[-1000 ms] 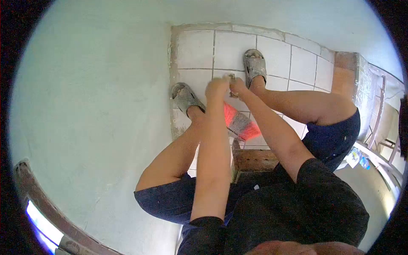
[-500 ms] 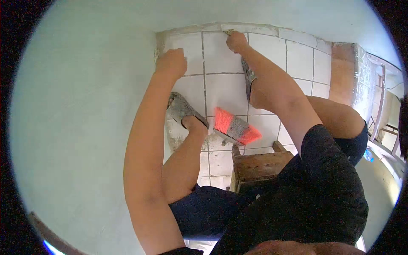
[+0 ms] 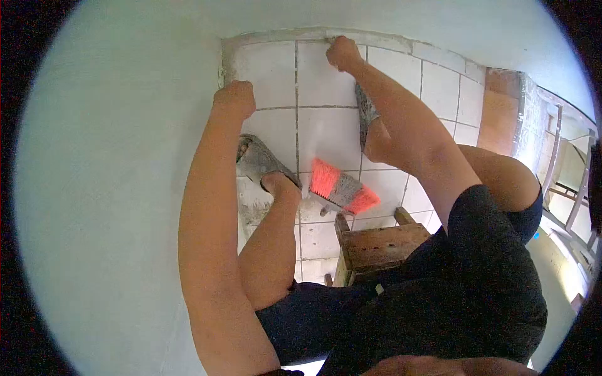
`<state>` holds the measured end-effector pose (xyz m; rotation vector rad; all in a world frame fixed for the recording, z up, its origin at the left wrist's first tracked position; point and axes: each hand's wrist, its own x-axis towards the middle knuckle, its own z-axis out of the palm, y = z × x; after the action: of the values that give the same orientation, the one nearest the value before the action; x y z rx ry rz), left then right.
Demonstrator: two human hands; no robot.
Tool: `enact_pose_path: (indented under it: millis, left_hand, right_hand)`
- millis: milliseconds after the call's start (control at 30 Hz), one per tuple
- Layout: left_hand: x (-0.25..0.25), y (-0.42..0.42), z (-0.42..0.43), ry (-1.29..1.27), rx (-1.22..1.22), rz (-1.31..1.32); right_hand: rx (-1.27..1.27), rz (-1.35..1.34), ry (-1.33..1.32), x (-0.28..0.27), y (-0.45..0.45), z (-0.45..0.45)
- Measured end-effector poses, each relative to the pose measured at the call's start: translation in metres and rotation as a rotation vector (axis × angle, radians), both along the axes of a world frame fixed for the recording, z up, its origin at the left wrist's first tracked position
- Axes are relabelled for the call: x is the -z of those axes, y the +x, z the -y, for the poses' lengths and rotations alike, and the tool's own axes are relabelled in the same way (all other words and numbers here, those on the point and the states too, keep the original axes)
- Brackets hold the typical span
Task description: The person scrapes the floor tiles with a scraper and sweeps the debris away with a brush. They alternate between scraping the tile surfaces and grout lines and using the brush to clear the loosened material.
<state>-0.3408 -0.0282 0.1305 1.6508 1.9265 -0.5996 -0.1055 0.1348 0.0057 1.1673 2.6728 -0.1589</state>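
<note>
My left hand (image 3: 234, 99) is closed in a fist beside the left wall, over the edge of the white tile floor (image 3: 329, 135). Whatever it may hold is hidden. Further out, my right hand (image 3: 343, 54) is closed at the foot of the far wall, against the pale tile skirting (image 3: 370, 39). Its fingertips face away from me, so what lies in them cannot be made out. Below the hands, a broom head (image 3: 343, 186) with orange and grey bristles rests on the floor between my feet.
A low wooden stool (image 3: 382, 244) stands under me. My left sandal (image 3: 266, 161) and right sandal (image 3: 365, 116) are planted on the tiles. Pale walls (image 3: 119, 188) close in on the left and ahead. A brown board (image 3: 500, 106) and a metal frame (image 3: 555, 141) are at right.
My left hand has drawn back and to the left, closer to the wall. My right hand stays by the skirting, and the small thing that showed at its fingertips is now hidden. The view has shifted slightly.
</note>
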Motion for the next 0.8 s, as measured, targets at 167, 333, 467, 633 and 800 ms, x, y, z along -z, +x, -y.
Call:
enact_pose_path:
  millis: [167, 333, 467, 633, 800]
  left_hand:
    - [-0.003, 0.004, 0.004, -0.053, -0.006, -0.007]
    - [0.001, 0.002, 0.006, -0.004, -0.009, -0.009]
    - [0.005, 0.007, 0.003, -0.063, 0.000, -0.019]
    - [-0.002, 0.006, -0.013, -0.002, 0.043, -0.007]
    - [0.003, 0.017, -0.017, 0.013, 0.041, 0.006]
  right_hand:
    - [0.008, 0.156, -0.098, -0.018, 0.006, -0.006]
    - [0.084, 0.096, -0.057, 0.017, 0.027, 0.000]
    - [-0.105, 0.345, -0.141, -0.025, 0.015, -0.008]
    - [0.264, -0.196, -0.219, 0.034, 0.035, 0.002]
    - [0.294, 0.088, -0.329, 0.020, 0.042, -0.012]
